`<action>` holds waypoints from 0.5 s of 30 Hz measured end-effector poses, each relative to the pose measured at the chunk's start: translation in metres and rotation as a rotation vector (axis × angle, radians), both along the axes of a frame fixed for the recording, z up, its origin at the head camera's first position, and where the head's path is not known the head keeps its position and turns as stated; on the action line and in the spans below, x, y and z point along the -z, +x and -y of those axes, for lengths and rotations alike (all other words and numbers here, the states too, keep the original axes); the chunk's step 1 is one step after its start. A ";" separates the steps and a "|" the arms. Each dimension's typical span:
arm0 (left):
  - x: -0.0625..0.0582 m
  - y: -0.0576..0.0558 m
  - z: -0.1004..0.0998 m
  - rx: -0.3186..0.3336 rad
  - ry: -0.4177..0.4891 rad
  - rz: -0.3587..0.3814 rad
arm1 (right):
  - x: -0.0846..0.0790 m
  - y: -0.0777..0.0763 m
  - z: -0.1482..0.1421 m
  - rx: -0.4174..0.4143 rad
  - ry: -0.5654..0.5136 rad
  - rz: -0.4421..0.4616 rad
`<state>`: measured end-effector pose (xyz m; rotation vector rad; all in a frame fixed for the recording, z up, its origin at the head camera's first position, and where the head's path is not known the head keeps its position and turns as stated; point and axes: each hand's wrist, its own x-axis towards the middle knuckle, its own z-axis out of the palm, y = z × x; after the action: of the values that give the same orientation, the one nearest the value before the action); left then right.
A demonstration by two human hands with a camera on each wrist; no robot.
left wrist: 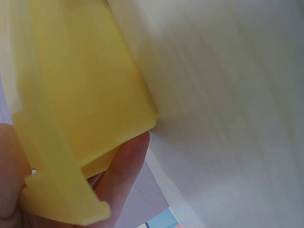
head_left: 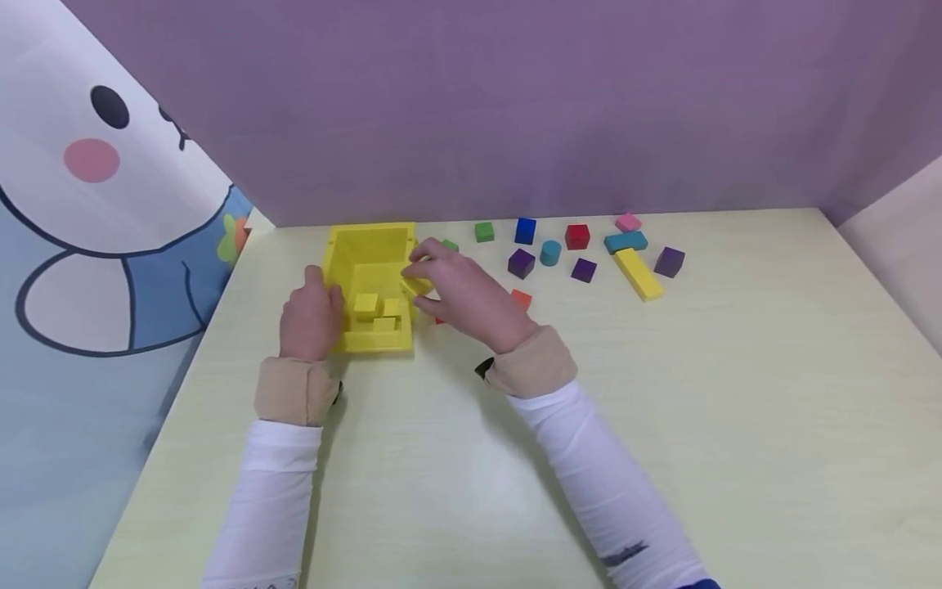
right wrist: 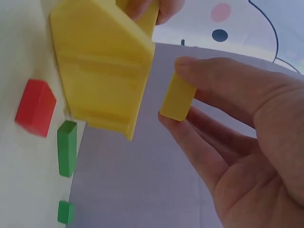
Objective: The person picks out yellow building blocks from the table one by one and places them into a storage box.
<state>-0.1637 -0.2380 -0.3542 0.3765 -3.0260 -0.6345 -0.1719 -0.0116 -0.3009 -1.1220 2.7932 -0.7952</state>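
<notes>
Left hand (head_left: 311,317) grips yellow bin (head_left: 371,343), right hand (head_left: 474,296) yellow block (right wrist: 178,99); red block (right wrist: 34,107), green block (right wrist: 67,149) beside bin.

From my end, I saw a pale wooden table (head_left: 736,425) spread across the head view, its grain faint. A plain purple wall (head_left: 530,106) stood behind its far edge. On the left I had a pale blue panel (head_left: 81,458) printed with a white cartoon figure (head_left: 44,155) with a pink cheek; on the right, a whitish wall (head_left: 901,237). Soft light (head_left: 456,466) shone off the tabletop.
</notes>
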 end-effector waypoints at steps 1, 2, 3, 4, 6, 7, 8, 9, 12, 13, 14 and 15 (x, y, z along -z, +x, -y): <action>0.000 0.000 0.000 0.001 0.001 0.000 | 0.000 0.000 0.002 -0.006 -0.007 -0.006; 0.000 0.000 0.000 0.001 0.002 -0.001 | 0.000 0.001 0.004 -0.014 -0.011 -0.008; 0.000 0.000 0.000 0.001 0.003 0.000 | 0.001 0.001 0.006 -0.018 -0.008 -0.005; 0.000 0.000 0.001 -0.001 0.005 0.003 | 0.001 0.001 0.009 -0.021 -0.002 -0.003; 0.000 0.000 0.001 -0.003 0.010 0.012 | 0.002 0.001 0.014 -0.028 0.017 -0.001; 0.000 0.000 0.001 -0.006 0.011 0.016 | 0.002 0.001 0.016 -0.031 0.031 -0.004; 0.001 -0.001 0.001 -0.009 0.013 0.020 | 0.002 0.001 0.018 -0.033 0.043 -0.004; 0.001 -0.001 0.001 -0.010 0.015 0.024 | 0.003 0.001 0.020 -0.032 0.052 -0.004; 0.001 -0.001 0.001 -0.011 0.012 0.024 | 0.003 0.002 0.024 -0.042 0.059 -0.009; 0.001 -0.001 0.001 -0.010 0.010 0.023 | 0.004 0.002 0.025 -0.046 0.057 -0.005; 0.001 -0.001 0.001 -0.010 0.011 0.022 | 0.004 0.003 0.026 -0.049 0.058 0.000; 0.001 -0.001 0.000 -0.009 0.010 0.021 | 0.005 0.003 0.028 -0.053 0.063 -0.001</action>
<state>-0.1644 -0.2383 -0.3548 0.3998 -3.0406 -0.6500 -0.1693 -0.0392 -0.3057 -1.1811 2.7558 -0.6974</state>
